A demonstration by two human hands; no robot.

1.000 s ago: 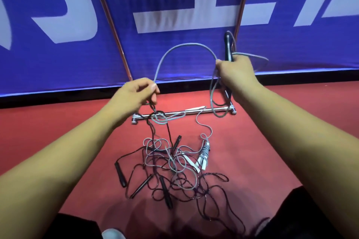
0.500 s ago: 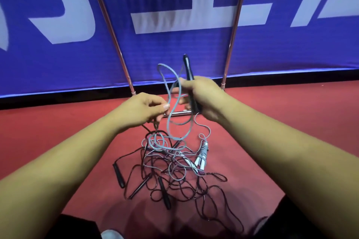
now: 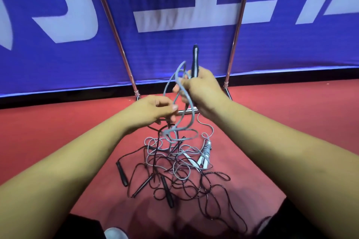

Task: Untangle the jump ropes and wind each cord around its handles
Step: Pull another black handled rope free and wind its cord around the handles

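Bright even light, soft shadow on near floor [image 3: 136, 209], motion blur on left hand [image 3: 151, 110], right hand [image 3: 203, 91], grey cord [image 3: 193, 117], handle [image 3: 194, 58], poles [image 3: 114, 31] bowed by wide lens.

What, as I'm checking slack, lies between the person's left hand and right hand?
Head view: loops of thick grey jump-rope cord hang between the left hand and the right hand, which grips a slim black handle.

Both forearms out front. Right hand [image 3: 202, 91] is fisted round the black handle [image 3: 194, 60], up higher; left hand [image 3: 153, 111] sits just below, pinching the grey cord [image 3: 192, 120].
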